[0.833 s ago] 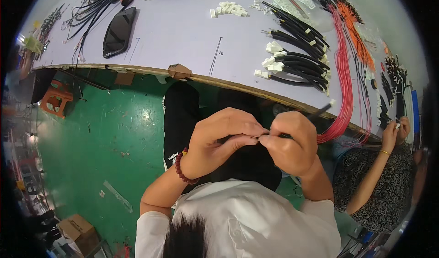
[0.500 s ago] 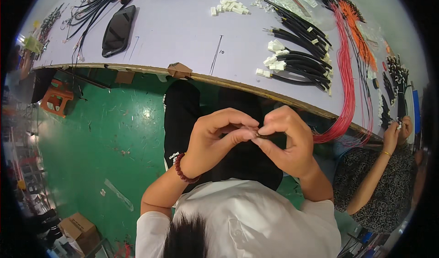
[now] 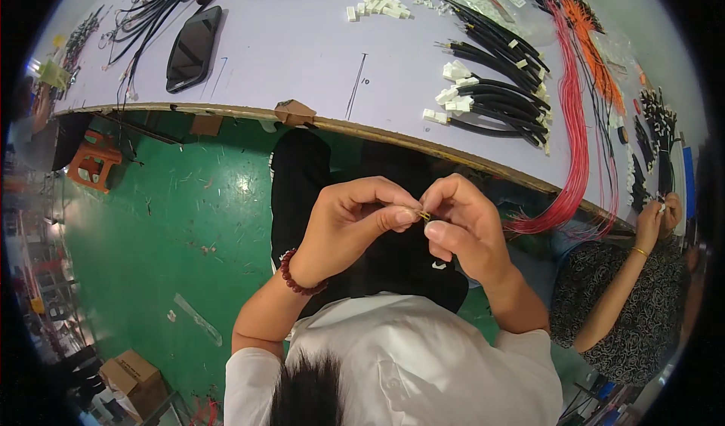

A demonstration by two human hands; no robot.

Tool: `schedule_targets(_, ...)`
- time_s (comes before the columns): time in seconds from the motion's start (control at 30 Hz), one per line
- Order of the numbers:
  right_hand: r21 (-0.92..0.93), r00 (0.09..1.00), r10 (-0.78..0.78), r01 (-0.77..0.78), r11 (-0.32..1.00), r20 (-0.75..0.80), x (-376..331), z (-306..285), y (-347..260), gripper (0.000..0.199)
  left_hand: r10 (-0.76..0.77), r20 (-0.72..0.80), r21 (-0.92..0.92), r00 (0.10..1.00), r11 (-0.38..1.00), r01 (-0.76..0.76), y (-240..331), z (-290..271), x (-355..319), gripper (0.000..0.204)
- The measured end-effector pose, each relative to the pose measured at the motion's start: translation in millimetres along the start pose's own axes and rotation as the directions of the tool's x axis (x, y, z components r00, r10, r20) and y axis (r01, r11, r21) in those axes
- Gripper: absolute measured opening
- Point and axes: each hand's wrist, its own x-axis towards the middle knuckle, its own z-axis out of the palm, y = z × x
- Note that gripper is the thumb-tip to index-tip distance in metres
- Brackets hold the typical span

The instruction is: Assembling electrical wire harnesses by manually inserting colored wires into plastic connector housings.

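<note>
Overhead view, hands raised above the lap, below the near edge of the white worktable (image 3: 302, 56). Left hand (image 3: 355, 226) and right hand (image 3: 464, 226) brought together, fingertips touching, both pinching one tiny brass-coloured metal terminal (image 3: 425, 215) between thumb and forefinger. Terminal held at the meeting point of the hands, in mid-air over the dark trousers; long axis roughly left-to-right, slightly tilted, though too small to tell which end leads. One bead bracelet (image 3: 296, 276), dark red, on the left wrist.

On the table: one black phone (image 3: 194, 37), face up, far left; one bundle of black cables (image 3: 495, 78) with white connectors, long axes running left-to-right, count of single cables not discernible; one loose heap of white plastic housings (image 3: 377, 7); one hank of red wires (image 3: 578, 139) draped over the table edge. At right, a co-worker's hands (image 3: 657, 214) at the table edge. On the green floor, one orange stool (image 3: 92, 162) and one cardboard box (image 3: 132, 373).
</note>
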Motion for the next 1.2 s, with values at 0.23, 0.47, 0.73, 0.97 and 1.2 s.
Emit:
schedule_targets(0.23, -0.199, 0.992, -0.113, 0.099, 0.975, -0.061, 0.9, -0.6, 6.6, 0.005, 0.115, -0.078, 0.190, 0.990, 0.977, -0.098, 0.0, 5.2, -2.3, 0.010)
schedule_targets(0.47, -0.422, 0.923, -0.385, 0.348, 0.837, -0.001, 3.7, 1.7, 15.8, 0.003, 0.076, -0.064, 0.210, 0.995, 0.976, -0.061, 3.0, 2.8, -3.1, 0.009)
schedule_targets(0.73, -0.217, 0.962, -0.257, 0.232, 0.948, -0.094, 3.5, 6.7, 15.4, 0.004, 0.100, -0.150, 0.081, 0.984, 0.993, -0.088, -4.7, 7.7, -2.2, 0.010)
schedule_targets(0.97, -0.371, 0.971, -0.237, 0.217, 0.903, -0.008, 9.1, -1.1, 10.5, 0.006, 0.124, -0.177, 0.107, 0.976, 0.989, -0.106, -10.1, 7.2, -0.5, 0.009)
schedule_targets(1.2, -0.330, 0.969, -0.245, 0.222, 0.918, -0.028, 18.4, 0.2, 9.6, 0.005, 0.315, -0.045, 0.493, 0.948, 0.833, -0.253, 2.2, -1.3, 8.5, 0.003)
